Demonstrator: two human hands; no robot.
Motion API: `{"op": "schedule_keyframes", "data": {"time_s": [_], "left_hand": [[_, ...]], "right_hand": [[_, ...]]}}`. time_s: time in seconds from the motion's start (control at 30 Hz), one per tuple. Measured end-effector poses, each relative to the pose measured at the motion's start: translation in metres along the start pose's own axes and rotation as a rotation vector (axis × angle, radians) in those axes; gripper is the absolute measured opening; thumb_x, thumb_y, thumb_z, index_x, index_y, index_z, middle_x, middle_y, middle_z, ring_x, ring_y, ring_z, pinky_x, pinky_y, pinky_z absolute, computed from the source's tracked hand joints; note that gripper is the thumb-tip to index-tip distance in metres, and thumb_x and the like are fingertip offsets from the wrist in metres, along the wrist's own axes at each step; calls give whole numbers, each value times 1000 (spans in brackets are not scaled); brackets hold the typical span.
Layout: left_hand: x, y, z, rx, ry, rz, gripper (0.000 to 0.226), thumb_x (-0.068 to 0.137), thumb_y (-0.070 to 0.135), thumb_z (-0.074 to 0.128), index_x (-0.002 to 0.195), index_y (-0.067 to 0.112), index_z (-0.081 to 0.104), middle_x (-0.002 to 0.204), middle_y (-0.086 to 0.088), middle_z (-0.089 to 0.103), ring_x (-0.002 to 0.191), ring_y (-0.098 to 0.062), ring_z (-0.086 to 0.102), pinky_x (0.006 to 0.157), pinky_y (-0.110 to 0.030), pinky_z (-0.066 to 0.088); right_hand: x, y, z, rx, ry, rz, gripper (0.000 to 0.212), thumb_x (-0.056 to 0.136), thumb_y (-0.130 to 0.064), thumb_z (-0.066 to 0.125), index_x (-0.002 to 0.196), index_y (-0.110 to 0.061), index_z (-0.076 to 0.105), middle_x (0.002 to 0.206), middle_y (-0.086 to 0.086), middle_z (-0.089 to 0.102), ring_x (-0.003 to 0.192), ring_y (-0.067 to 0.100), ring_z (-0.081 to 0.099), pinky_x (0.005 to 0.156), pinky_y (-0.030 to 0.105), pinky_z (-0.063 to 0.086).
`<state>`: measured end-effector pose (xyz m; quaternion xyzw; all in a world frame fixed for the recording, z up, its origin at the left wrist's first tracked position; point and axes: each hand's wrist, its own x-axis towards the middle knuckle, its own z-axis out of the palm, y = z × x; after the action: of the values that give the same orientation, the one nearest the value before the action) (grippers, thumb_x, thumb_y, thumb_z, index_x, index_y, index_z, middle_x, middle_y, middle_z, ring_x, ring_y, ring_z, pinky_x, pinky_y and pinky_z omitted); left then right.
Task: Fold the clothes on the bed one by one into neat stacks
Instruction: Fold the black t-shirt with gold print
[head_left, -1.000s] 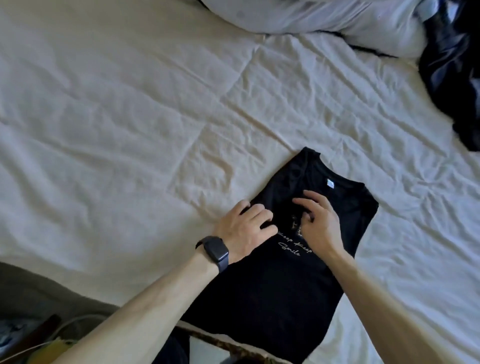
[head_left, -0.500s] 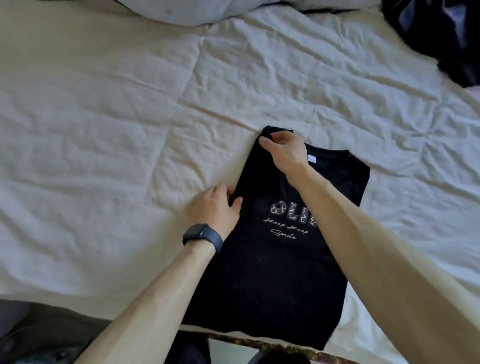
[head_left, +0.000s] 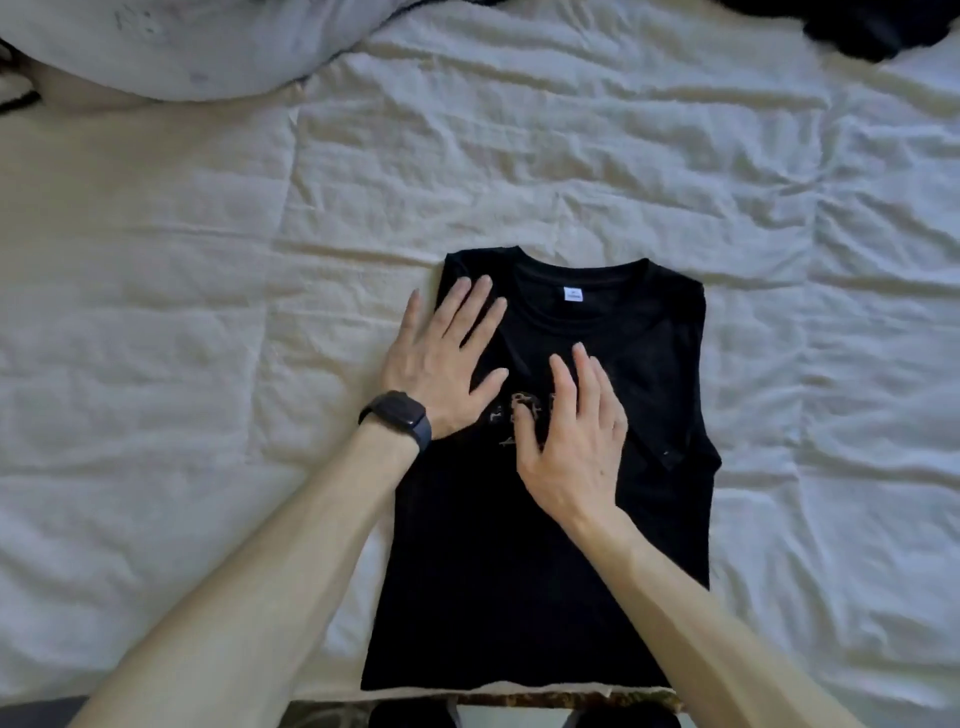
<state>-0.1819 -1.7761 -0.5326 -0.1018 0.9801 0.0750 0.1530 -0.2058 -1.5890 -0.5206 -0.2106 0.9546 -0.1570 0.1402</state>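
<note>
I have the black T-shirt (head_left: 493, 597) lying face up near the front of the bed sheet (head_left: 208, 312), collar away from me and the white neck label (head_left: 573, 294) showing. Both sides are already turned in, so it reads as a long narrow panel. My left hand (head_left: 441, 358), the one with the smartwatch (head_left: 400, 418), lies flat with straight fingers on the shirt's left shoulder, its outer edge spilling onto the sheet. My right hand (head_left: 571, 447) rests open on the chest over the print (head_left: 519, 415), fingers only slightly bent and gripping nothing.

The weak spot, as I judge it, is the folded-in sleeve (head_left: 670, 395) on the right: nothing is pinning it, and it could flip back out once I lift my palms to make the cross fold. The hem sits right at the mattress edge (head_left: 519, 699), possibly just over it, though I can't tell from this angle, so a careless pull toward me could drag the bottom off the bed. The sheet underneath is heavily rumpled, which may bunch the fabric and skew the fold. More dark clothes (head_left: 872, 26) wait at the far right corner
</note>
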Motion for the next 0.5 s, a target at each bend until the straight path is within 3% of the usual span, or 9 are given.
{"op": "schedule_keyframes", "data": {"time_s": [0.1, 0.23, 0.3, 0.4, 0.5], "left_hand": [[15, -10, 15, 115, -132, -27, 76, 95, 68, 6, 158, 32, -14, 166, 0, -21, 153, -17, -17, 117, -56, -16], [1, 15, 18, 0, 104, 11, 75, 95, 64, 20, 161, 31, 5, 167, -1, -8, 155, -24, -4, 118, -53, -17], [-19, 31, 26, -31, 99, 71, 73, 97, 63, 21, 161, 32, 3, 167, 4, -8, 155, -21, -4, 120, -52, -15], [-34, 37, 42, 28, -50, 66, 70, 99, 64, 14, 155, 35, -15, 167, 7, -14, 154, -18, -13, 119, -48, -17], [-36, 38, 44, 22, -73, 40, 69, 100, 63, 16, 156, 37, -13, 167, 6, -15, 154, -18, -15, 120, -50, -15]], "right_hand": [[-32, 35, 0, -102, 2, 32, 72, 98, -53, 47, 160, -23, 27, 171, 3, 5, 158, 21, -1, 123, 54, 5], [-30, 69, -8, -130, 76, 133, 67, 99, -50, 40, 161, -32, 21, 171, 3, 1, 158, 20, -3, 122, 58, 3], [-19, 83, -7, -179, -37, 158, 63, 103, -52, 29, 162, -39, 9, 171, -1, -11, 156, 18, -13, 123, 57, -4], [-5, 95, -5, -243, -266, 113, 61, 104, -59, 13, 159, -45, -10, 169, -4, -21, 153, 15, -24, 122, 58, -11], [-11, 99, -19, -202, -250, 76, 64, 103, -61, 20, 161, -43, -3, 170, -3, -14, 155, 16, -19, 123, 53, -9]]}}
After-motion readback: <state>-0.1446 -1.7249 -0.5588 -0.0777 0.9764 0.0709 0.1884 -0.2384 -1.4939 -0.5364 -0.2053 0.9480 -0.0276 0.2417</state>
